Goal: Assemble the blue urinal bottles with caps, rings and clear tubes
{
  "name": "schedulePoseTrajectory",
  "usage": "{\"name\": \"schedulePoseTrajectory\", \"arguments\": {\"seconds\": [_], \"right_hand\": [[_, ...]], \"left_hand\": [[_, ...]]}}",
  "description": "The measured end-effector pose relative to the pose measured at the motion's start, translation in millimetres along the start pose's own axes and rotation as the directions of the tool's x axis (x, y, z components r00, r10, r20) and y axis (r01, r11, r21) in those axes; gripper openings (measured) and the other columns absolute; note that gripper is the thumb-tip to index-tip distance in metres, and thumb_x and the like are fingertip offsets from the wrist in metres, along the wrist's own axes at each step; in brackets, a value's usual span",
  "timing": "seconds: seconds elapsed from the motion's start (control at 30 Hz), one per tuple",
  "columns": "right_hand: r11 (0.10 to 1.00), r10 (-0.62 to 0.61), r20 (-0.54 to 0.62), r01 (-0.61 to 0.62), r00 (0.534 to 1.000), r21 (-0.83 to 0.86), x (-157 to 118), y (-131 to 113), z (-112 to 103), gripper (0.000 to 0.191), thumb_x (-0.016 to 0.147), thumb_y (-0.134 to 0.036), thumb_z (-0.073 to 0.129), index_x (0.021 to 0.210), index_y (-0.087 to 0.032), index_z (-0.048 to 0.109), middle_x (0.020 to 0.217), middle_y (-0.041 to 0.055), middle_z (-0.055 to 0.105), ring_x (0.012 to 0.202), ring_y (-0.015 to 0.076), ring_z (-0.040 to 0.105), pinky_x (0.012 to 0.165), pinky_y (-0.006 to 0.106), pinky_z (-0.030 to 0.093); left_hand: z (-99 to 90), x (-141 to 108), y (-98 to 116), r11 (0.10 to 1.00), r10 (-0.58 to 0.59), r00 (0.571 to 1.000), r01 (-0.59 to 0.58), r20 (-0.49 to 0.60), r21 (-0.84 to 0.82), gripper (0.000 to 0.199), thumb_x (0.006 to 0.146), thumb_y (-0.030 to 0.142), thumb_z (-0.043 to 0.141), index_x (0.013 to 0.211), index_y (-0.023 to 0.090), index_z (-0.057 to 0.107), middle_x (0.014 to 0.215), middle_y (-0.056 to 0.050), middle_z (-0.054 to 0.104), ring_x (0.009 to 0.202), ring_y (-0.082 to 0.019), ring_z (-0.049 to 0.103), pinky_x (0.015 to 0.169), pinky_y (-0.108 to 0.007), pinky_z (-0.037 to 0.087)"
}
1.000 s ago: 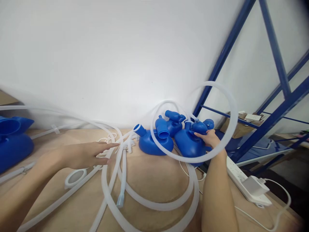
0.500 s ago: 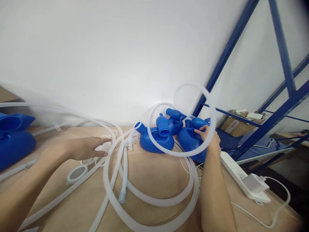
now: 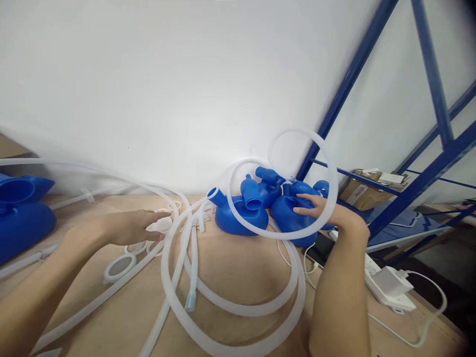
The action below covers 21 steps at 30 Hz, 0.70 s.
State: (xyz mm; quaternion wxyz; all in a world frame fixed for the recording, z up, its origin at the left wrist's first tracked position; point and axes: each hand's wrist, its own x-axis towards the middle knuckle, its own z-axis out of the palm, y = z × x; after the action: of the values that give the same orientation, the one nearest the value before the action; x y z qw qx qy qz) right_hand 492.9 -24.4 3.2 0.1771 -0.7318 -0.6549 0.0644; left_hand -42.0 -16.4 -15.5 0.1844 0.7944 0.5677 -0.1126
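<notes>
At the right, my right hand (image 3: 319, 207) lies with stretched fingers on the top of a blue plastic bottle (image 3: 288, 215). My left hand (image 3: 130, 227) reaches over the table's left side, thumb and fingers apart. By its fingertips is a white plastic cap (image 3: 160, 224); whether they touch it I cannot tell. A long translucent ribbed hose (image 3: 241, 311) loops across the table and rises in a coil before the bottles. Between the hands stands another blue bottle (image 3: 234, 220) with a white-rimmed spout. A white ring (image 3: 119, 267) lies below my left hand.
Another blue bottle (image 3: 26, 223) stands at the far left. Behind the right hand lie a dark phone (image 3: 322, 247) on a cable and a white power strip (image 3: 390, 295) with a plug. A blue metal frame (image 3: 353, 84) and a cardboard box (image 3: 359, 192) are at the right.
My right hand has turned at the wrist and its fingers have spread flatter over the bottle. The forearm has shifted right, uncovering the phone. The raised hose coil has swung slightly right.
</notes>
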Motion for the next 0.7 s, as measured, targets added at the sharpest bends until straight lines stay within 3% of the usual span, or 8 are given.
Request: {"name": "schedulePoseTrajectory", "arguments": {"seconds": [0.1,0.2,0.3,0.43,0.5,0.53,0.6,0.7], "right_hand": [[0.979,-0.139,0.234,0.098,0.962,0.18,-14.2,-24.6,-6.5,0.082,0.068,-0.05,0.088,0.141,-0.021,0.068,0.146,0.018,0.065,0.132,0.0407,0.063,0.112,0.049,0.05],[0.949,-0.224,0.449,0.089,0.865,0.302,-11.2,-55.9,7.1,0.073,0.053,-0.04,0.096,0.12,-0.014,0.079,0.118,0.0194,0.078,0.107,0.037,0.074,0.088,0.042,0.06],[0.914,-0.327,0.632,0.063,0.702,0.402,-0.8,-86.0,25.7,0.068,0.055,-0.046,0.096,0.11,-0.009,0.081,0.094,0.0174,0.08,0.085,0.0319,0.076,0.072,0.038,0.06],[0.697,-0.663,0.564,0.131,0.491,0.705,7.0,-119.2,43.1,0.098,0.062,-0.079,0.083,0.135,-0.016,0.071,0.127,0.0203,0.075,0.112,0.0347,0.074,0.086,0.04,0.06],[0.481,-0.794,0.351,0.159,0.496,0.862,7.4,-133.6,49.2,0.1,0.074,-0.09,0.063,0.149,-0.024,0.06,0.151,0.0188,0.061,0.128,0.0349,0.067,0.094,0.042,0.058],[0.368,-0.815,0.22,0.185,0.536,0.911,7.3,-140.2,51.8,0.096,0.081,-0.091,0.053,0.154,-0.03,0.053,0.161,0.016,0.051,0.134,0.0346,0.063,0.098,0.044,0.058],[0.2,-0.761,-0.019,0.262,0.649,0.944,7.6,-151.3,56.0,0.086,0.088,-0.09,0.039,0.16,-0.042,0.041,0.172,0.0067,0.033,0.146,0.0337,0.052,0.106,0.05,0.054],[0.097,-0.611,-0.261,0.398,0.747,0.912,11.3,-159.8,61.3,0.08,0.09,-0.087,0.044,0.16,-0.048,0.036,0.177,-0.0022,0.02,0.157,0.0306,0.037,0.119,0.054,0.044]], "left_hand": [[-0.9,1.1,-1.7,0.999,-0.023,1.0,0.023,-0.011,0.039,0.094,0.085,0.064,0.052,0.166,0.022,0.033,0.16,-0.017,0.052,0.137,-0.038,0.058,0.114,-0.045,0.045],[-0.3,2.2,-2.6,0.997,-0.046,0.999,0.045,0.018,0.064,0.098,0.08,0.061,0.059,0.166,0.021,0.034,0.155,-0.017,0.057,0.135,-0.037,0.06,0.111,-0.041,0.047],[0.2,1.3,-0.7,0.998,-0.044,0.998,0.043,0.032,0.046,0.101,0.078,0.057,0.062,0.167,0.021,0.031,0.159,-0.017,0.053,0.137,-0.037,0.059,0.113,-0.042,0.046],[-0.3,-1.2,5.2,1.0,-0.029,0.998,0.028,0.048,0.014,0.102,0.078,0.055,0.066,0.167,0.02,0.03,0.159,-0.018,0.052,0.135,-0.036,0.06,0.112,-0.043,0.047],[-0.4,-1.2,7.4,1.0,-0.025,0.998,0.025,0.056,-0.001,0.1,0.081,0.058,0.063,0.167,0.021,0.03,0.159,-0.017,0.053,0.133,-0.036,0.062,0.111,-0.043,0.048],[-0.3,-0.9,7.9,1.0,-0.021,0.998,0.021,0.057,-0.003,0.098,0.084,0.059,0.061,0.168,0.021,0.03,0.159,-0.017,0.052,0.133,-0.036,0.062,0.112,-0.043,0.047],[0.4,0.3,7.8,1.0,-0.012,0.999,0.012,0.053,0.004,0.093,0.088,0.063,0.055,0.167,0.022,0.03,0.161,-0.016,0.05,0.136,-0.036,0.06,0.114,-0.044,0.045],[2.4,2.7,6.0,1.0,-0.004,0.999,0.004,0.042,0.008,0.09,0.091,0.065,0.051,0.167,0.023,0.031,0.162,-0.015,0.049,0.139,-0.036,0.058,0.116,-0.045,0.044]]}}
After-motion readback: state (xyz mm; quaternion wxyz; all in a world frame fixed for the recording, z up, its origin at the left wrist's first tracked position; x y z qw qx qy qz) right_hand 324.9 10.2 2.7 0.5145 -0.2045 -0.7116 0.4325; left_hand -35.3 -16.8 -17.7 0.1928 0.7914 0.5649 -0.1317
